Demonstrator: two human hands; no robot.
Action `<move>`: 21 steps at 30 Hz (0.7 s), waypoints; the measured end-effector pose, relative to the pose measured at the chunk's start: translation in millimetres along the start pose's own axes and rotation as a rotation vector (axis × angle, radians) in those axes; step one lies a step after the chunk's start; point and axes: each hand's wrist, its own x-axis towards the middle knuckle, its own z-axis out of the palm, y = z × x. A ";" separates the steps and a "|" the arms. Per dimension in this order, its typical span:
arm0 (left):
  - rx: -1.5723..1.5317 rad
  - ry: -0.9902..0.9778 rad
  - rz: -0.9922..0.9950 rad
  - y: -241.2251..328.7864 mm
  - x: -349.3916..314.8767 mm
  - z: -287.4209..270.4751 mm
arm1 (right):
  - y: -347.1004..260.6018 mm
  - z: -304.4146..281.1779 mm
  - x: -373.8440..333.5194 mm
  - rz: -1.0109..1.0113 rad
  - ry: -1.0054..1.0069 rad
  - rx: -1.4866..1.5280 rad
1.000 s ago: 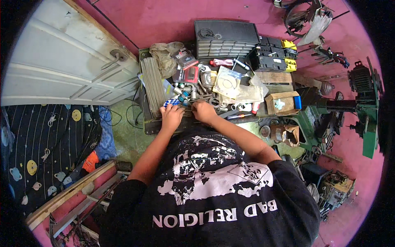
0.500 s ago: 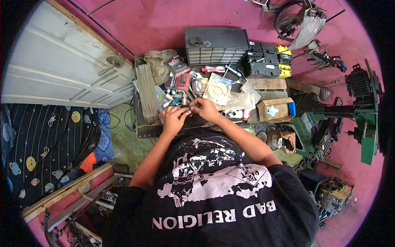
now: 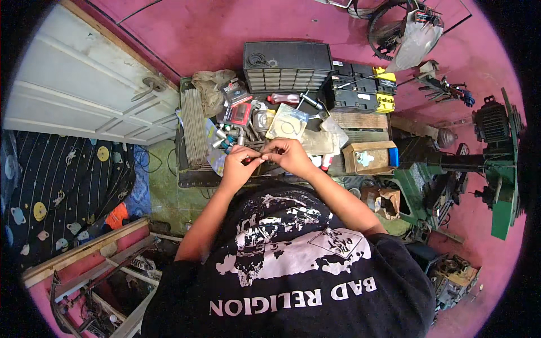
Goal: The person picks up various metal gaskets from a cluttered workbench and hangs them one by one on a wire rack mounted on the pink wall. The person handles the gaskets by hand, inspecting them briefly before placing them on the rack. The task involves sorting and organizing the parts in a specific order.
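My left hand and my right hand meet fingertip to fingertip over the near edge of the workbench. Both are closed in a pinch around something small that the fingers mostly cover. A bit of red shows inside the curl of my left fingers; its kind is too small to tell. Just beyond my left hand lie several metal sockets or fittings, some with teal parts. A clear plastic packet with a coiled ring or cable inside lies beyond my right hand.
Farther back stand a black small-parts drawer cabinet and black-and-yellow cases. Bundled thin rods lie at the left, a cardboard box at the right. A red-handled tool lies before the cabinet. A green drill press rises far right.
Both hands have come closer together, with fingertips now meeting. My left hand has turned and moved slightly right. The whole view has shifted a little.
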 end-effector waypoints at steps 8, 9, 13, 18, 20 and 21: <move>-0.528 -0.047 -0.339 3.0 -7.9 30.9 | 7.8 -13.7 -15.3 0.009 -0.038 0.408; -0.624 -0.010 -0.337 3.7 -9.7 36.9 | 13.3 -13.0 -16.5 -0.009 -0.030 0.479; -0.903 0.132 -0.329 16.8 -12.2 57.7 | 23.7 -14.8 -23.1 0.063 -0.013 0.586; -0.956 0.185 -0.392 23.1 -11.3 66.9 | 35.4 -14.2 -30.4 0.124 0.029 0.714; -0.742 0.146 -0.383 28.5 -11.7 65.8 | 33.6 -22.9 -33.9 0.095 0.030 0.563; -0.506 0.131 -0.294 36.7 -9.0 62.6 | 29.8 -28.7 -35.9 0.081 0.033 0.487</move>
